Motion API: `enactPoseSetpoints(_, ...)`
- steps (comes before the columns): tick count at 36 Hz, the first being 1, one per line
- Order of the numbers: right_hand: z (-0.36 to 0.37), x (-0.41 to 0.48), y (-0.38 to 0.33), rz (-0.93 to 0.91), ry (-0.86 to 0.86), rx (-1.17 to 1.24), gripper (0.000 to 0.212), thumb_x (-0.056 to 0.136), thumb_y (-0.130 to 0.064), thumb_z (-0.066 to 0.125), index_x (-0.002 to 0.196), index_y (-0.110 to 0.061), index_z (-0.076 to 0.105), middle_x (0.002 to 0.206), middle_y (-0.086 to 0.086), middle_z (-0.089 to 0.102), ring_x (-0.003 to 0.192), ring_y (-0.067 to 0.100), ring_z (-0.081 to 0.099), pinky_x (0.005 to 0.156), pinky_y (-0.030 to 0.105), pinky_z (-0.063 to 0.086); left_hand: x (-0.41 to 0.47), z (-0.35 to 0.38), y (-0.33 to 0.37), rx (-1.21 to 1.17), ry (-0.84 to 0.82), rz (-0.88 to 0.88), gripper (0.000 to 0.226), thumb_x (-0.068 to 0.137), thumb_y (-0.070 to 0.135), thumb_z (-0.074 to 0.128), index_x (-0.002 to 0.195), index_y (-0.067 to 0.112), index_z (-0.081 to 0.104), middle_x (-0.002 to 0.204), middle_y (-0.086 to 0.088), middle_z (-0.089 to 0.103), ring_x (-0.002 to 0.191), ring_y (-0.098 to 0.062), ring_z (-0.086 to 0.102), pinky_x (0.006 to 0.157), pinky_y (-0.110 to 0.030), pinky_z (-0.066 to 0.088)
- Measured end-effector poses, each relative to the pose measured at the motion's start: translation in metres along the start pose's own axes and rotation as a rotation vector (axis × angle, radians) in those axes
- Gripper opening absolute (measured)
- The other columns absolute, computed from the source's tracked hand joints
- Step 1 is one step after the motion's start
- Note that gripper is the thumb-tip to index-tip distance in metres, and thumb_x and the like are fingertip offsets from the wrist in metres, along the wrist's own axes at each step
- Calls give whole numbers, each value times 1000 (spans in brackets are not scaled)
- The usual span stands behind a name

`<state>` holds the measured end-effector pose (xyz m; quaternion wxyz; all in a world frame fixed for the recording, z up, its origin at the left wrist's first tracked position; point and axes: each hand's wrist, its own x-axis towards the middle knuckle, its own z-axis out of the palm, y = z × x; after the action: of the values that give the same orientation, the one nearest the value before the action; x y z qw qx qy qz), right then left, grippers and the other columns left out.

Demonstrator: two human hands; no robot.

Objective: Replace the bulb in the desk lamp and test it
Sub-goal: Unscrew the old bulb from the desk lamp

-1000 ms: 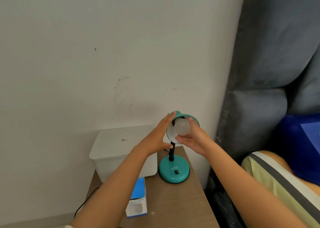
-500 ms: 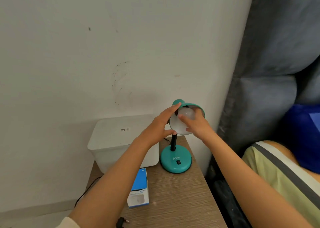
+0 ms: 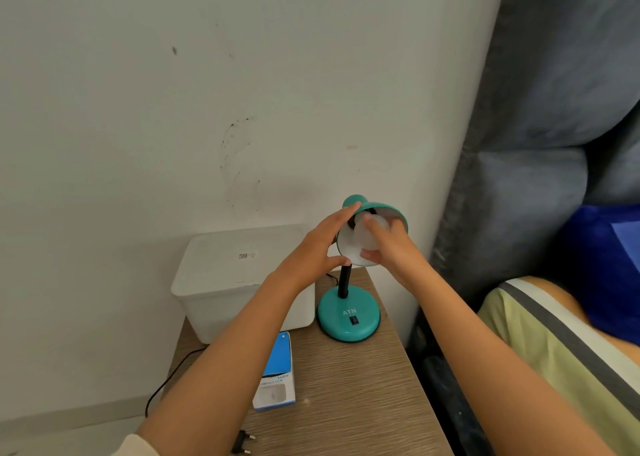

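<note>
Wooden bedside table against wall; white storage box at back-left corner. Teal desk lamp standing at back-right edge, shade tipped toward camera. Blue bulb carton lying near left edge, unplugged plug at front edge, so no power yet. Left hand cupped round shade rim, steadying. Right hand wrapped on bulb, still inside shade; whether threaded, can't tell. Tip: keep shade braced w/ left, twist w/ fingertips only, light squeeze, axis straight w/ socket, no cross-threading.
</note>
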<state>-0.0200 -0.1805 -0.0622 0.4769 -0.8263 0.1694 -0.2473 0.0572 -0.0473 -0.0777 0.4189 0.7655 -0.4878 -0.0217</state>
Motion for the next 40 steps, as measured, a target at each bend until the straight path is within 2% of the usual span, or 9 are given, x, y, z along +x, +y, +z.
enactPoseSetpoints(4,2,2,1,3,36,12,57,87,-29,59,135,-15,33,133,9,44,115,22,46,94,41,49,0,1,1,-10,5,-2,94,79,2,70,139,50,15,149,7,31,124,3,32,104,-17,32)
enactPoseSetpoints(8,3,0,1,49,-33,76,55,89,-33,55,135,-11,34,131,9,45,113,25,50,79,32,55,0,0,0,7,4,7,93,80,4,71,139,50,14,149,7,31,125,2,32,104,-17,32)
enactPoseSetpoints(12,0,1,2,67,-11,218,55,86,-29,61,133,-17,36,124,-1,47,113,17,48,90,37,51,-1,1,0,1,9,-5,95,79,3,70,140,50,15,149,8,31,125,2,32,104,-18,32)
enactPoseSetpoints(22,-1,-1,4,154,-88,389,52,88,-23,60,132,-14,35,129,7,45,117,24,50,84,33,54,-1,2,0,7,5,6,94,80,4,70,143,46,15,148,7,32,126,2,32,106,-20,33)
enactPoseSetpoints(26,1,-1,1,103,-20,261,55,87,-20,60,135,-16,34,123,0,44,111,18,49,84,34,54,-1,2,-1,-11,12,1,94,79,2,70,140,50,15,148,7,32,124,5,32,102,-13,32)
enactPoseSetpoints(31,3,1,2,143,-14,139,60,89,-37,53,135,-7,31,125,13,48,86,18,60,78,32,56,0,2,-1,2,17,5,93,79,3,70,141,47,16,147,8,33,121,8,31,100,-11,32)
enactPoseSetpoints(35,8,1,5,20,55,65,60,86,-32,58,136,-12,30,134,11,43,118,26,47,92,44,51,-1,3,-1,-7,17,0,94,79,2,70,140,49,15,148,7,32,125,3,32,102,-15,32)
enactPoseSetpoints(38,8,1,2,146,36,160,62,90,-39,52,136,-6,26,125,11,44,99,22,56,74,31,56,0,3,-3,7,9,10,94,79,3,71,140,49,15,149,7,32,127,2,32,104,-16,32)
enactPoseSetpoints(40,10,1,0,150,30,124,62,89,-37,54,135,-4,28,127,11,45,100,23,55,78,30,54,0,2,-4,2,10,13,94,79,3,70,139,49,15,148,7,32,127,2,32,104,-16,32)
